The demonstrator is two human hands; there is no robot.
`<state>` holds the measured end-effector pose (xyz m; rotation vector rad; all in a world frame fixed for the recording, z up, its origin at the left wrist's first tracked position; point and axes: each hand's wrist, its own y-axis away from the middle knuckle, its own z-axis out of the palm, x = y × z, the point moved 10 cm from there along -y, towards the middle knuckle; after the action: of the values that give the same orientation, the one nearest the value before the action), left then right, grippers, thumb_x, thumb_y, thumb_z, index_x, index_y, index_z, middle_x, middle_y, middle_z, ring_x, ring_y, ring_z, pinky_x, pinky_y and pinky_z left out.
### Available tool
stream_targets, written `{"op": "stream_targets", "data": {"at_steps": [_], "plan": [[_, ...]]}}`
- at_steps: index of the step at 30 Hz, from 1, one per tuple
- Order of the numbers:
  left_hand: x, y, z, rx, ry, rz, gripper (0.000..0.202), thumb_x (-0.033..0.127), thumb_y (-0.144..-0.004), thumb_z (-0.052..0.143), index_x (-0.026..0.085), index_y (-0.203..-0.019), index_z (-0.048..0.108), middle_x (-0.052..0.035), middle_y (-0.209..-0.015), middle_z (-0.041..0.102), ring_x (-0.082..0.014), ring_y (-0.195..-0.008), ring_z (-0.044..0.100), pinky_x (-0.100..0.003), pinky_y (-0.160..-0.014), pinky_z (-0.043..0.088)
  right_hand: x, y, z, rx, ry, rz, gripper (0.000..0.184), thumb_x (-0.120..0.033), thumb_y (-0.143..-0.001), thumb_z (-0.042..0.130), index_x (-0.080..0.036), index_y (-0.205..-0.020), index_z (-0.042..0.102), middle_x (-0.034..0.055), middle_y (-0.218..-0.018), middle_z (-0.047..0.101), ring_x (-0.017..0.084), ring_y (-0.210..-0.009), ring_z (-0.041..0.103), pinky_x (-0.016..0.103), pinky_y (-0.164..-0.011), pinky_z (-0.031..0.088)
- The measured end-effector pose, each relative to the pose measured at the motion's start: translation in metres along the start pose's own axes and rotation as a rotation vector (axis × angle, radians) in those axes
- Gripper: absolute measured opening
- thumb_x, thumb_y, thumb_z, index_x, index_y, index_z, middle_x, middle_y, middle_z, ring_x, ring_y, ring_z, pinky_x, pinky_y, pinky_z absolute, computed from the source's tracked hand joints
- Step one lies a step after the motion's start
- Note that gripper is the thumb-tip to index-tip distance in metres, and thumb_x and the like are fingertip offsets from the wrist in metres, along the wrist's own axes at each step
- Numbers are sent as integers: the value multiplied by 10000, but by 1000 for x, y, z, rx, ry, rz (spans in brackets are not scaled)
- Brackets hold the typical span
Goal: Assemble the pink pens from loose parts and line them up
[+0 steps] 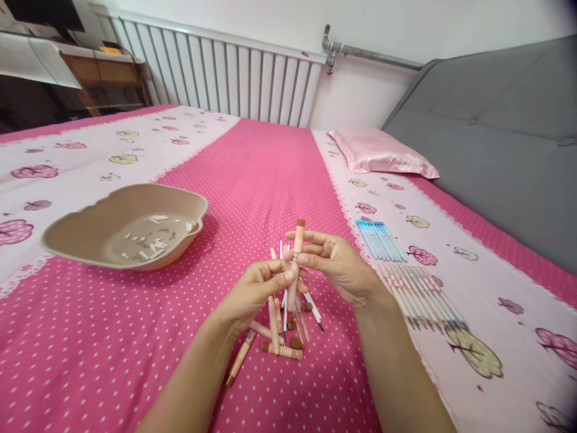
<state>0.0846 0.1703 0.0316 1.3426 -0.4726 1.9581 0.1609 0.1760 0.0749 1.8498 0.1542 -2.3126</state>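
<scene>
Both hands meet over the pink dotted bedsheet [252,180]. My right hand [342,264] pinches the upper half of a peach pen [297,240] with a brown cap, held upright. My left hand [256,288] is closed round the pen's lower end and also grips a few more peach barrels and thin white refills [280,249]. Beneath the hands lies a small heap of loose peach pen parts [277,346] and a refill [314,310] on the sheet.
A beige basin [90,228] with small white bits in it sits at the left. Rows of assembled pens, blue [381,240] and pale [421,294], lie to the right. A pink pillow [381,155], grey headboard [496,138] and radiator [234,75] lie beyond.
</scene>
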Motion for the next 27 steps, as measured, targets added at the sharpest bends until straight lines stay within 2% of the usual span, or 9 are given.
{"op": "stream_targets", "data": {"at_steps": [10,15,27], "plan": [[0,-2,-9,68,-29,18,211,315,-722,706,133,-812,648,-44,-721,677,-109,-600,601,-239,-632,476,2,-1,-1,21,48,7,428,-275,-662,764,-199,-1056,614,39,-866,715,179,-801,669,341,-756,526],[3,-2,-8,80,-28,32,188,293,-707,720,132,-756,634,-11,-652,640,-80,-516,561,-216,-576,454,2,-2,1,17,38,10,417,-264,-659,766,-191,-1039,612,38,-854,717,179,-805,673,337,-749,534],[5,-3,-10,108,-65,66,211,284,-676,742,133,-700,596,6,-580,622,-87,-480,568,-215,-537,454,7,-3,-1,24,46,23,386,-282,-635,783,-185,-972,621,46,-845,720,192,-811,680,358,-781,527]]}}
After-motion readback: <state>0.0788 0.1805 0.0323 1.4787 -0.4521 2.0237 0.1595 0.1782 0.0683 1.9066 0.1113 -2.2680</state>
